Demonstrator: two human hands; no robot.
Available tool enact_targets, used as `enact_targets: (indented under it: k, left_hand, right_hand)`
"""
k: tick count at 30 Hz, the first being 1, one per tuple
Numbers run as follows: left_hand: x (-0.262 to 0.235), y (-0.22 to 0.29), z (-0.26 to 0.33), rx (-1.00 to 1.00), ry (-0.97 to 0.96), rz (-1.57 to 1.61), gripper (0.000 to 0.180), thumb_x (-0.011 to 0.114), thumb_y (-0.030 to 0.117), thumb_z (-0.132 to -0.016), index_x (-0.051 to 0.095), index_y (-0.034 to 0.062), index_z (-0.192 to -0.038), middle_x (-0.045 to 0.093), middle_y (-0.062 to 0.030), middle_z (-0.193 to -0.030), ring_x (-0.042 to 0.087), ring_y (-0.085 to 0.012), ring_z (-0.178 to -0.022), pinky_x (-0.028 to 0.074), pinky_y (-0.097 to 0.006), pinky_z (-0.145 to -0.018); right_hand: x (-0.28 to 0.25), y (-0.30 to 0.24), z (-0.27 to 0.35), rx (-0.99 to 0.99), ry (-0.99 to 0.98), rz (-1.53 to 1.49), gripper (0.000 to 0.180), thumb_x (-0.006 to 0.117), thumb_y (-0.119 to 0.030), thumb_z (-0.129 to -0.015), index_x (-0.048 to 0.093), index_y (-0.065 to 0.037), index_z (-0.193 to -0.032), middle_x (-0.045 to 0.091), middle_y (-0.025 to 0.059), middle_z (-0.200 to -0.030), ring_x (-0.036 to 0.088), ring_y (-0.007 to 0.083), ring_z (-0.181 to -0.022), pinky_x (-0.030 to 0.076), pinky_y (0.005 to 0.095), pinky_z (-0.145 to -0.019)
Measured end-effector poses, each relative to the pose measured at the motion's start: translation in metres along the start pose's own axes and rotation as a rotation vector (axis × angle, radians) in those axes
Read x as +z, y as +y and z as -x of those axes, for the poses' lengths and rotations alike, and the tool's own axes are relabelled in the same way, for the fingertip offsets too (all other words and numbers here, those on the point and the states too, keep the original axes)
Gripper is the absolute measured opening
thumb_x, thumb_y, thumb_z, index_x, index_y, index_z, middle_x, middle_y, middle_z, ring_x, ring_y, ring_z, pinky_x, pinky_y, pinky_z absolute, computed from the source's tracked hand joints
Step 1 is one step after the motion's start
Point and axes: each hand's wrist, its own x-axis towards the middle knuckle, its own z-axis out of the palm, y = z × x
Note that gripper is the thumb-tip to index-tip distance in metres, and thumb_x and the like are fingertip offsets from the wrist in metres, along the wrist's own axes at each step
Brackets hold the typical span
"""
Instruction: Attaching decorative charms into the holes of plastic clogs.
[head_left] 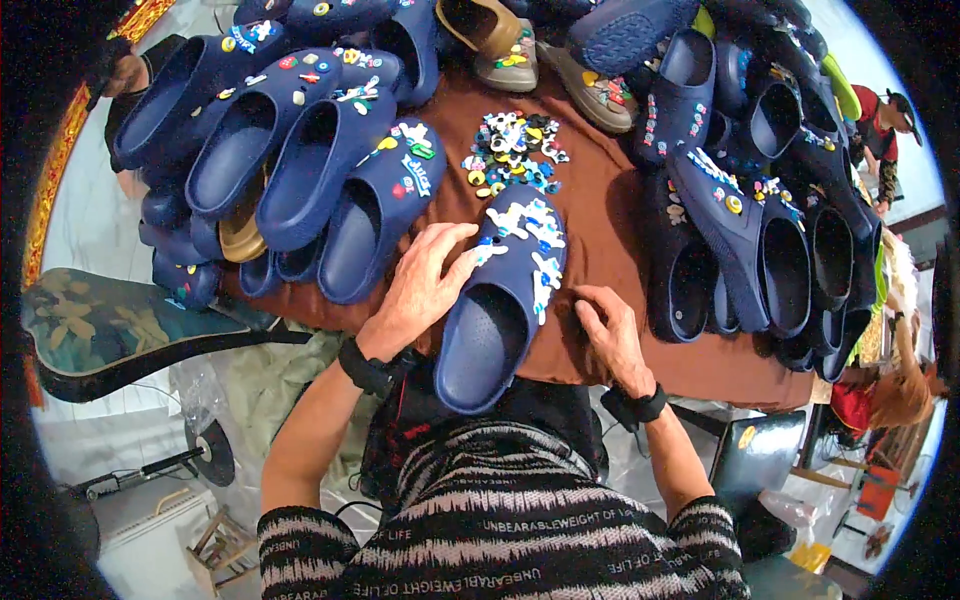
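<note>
A navy blue clog (487, 345) stands in front of me at the table's near edge, its heel toward me. White, blue and yellow shoe charms (530, 225) cover its top and right side. My left hand (425, 285) grips the clog's left side, thumb and forefinger beside a charm there. The fingers' undersides are hidden. Just right of the clog, apart from it, my right hand (615, 335) hovers with thumb and forefinger bent and slightly parted, and I see nothing between them. Beyond the toe lies a pile of loose charms (510, 145) in white, black, yellow and blue.
Brown cloth (600, 215) covers the table. Decorated navy clogs (330, 150) are heaped at left, and more clogs (710, 200) are stacked at right. Grey-brown clogs (590, 90) lie at the back. A camouflage-patterned seat (110, 320) is at left. Another person (880, 140) is at far right.
</note>
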Motion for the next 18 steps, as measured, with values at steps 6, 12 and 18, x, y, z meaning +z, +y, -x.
enact_targets:
  k: [6,12,18]
  left_hand:
    - [-0.004,0.007,0.001,-0.116,-0.091,0.033,0.033,0.065,0.015,-0.097,0.062,0.0018,-0.127,0.067,-0.0116,-0.100,0.065,-0.0233,-0.089,0.053,-0.036,-0.079]
    - [-0.010,0.018,-0.005,-0.206,-0.112,0.093,0.030,0.063,0.015,-0.098,0.064,0.0025,-0.125,0.069,-0.0100,-0.088,0.067,-0.0170,-0.082,0.053,-0.033,-0.076]
    - [-0.018,0.026,-0.014,-0.211,-0.174,0.172,0.027,0.060,0.012,-0.099,0.065,0.0030,-0.123,0.072,-0.0121,-0.092,0.070,-0.0165,-0.086,0.054,-0.033,-0.079]
  right_hand:
    - [0.016,-0.063,0.015,-0.049,-0.099,-0.074,0.046,0.074,-0.020,-0.091,0.057,-0.004,-0.130,0.065,0.0165,-0.094,0.067,0.0298,-0.081,0.054,0.0398,-0.072]
    - [0.025,-0.069,0.013,-0.119,-0.122,-0.012,0.050,0.072,-0.020,-0.092,0.053,-0.004,-0.135,0.065,0.0185,-0.108,0.067,0.0350,-0.085,0.055,0.0440,-0.075]
    - [0.024,-0.070,0.014,-0.099,-0.138,-0.016,0.050,0.072,-0.020,-0.092,0.053,-0.003,-0.135,0.065,0.0196,-0.113,0.067,0.0359,-0.087,0.055,0.0440,-0.078]
